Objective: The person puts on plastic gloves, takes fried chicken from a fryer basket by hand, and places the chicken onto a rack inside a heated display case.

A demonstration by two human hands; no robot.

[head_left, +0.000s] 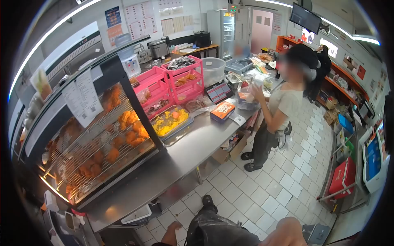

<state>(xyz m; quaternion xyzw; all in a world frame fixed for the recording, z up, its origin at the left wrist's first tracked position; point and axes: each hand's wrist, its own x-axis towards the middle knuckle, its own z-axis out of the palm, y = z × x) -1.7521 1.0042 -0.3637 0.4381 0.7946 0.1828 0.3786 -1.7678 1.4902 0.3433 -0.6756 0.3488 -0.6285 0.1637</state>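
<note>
Low at the bottom edge, the left hand (175,226) hangs over the tiled floor (262,192) with its forearm coming up out of the frame; it looks loosely curled about something pale, but the view is too small and blurred to tell how far open it is or whether it holds anything. To its right only a bare, rounded stretch of the right arm (287,231) shows, and its hand is cut off by the edge. Between them lies a knee in glossy dark fabric (217,229), with a black shoe (208,201) on the white square tiles just ahead. Just left of the left hand runs the long brushed-steel tabletop (184,158), smooth and dully reflective. On it stands a glass-fronted warmer (98,135) with wire racks of golden fried pieces, then a metal tray of yellow food (170,121), an orange box (222,110) and pink plastic baskets (174,82). Further along, a co-worker (279,110) in a pale top stands at the tabletop, hands raised to a clear bag.
</note>
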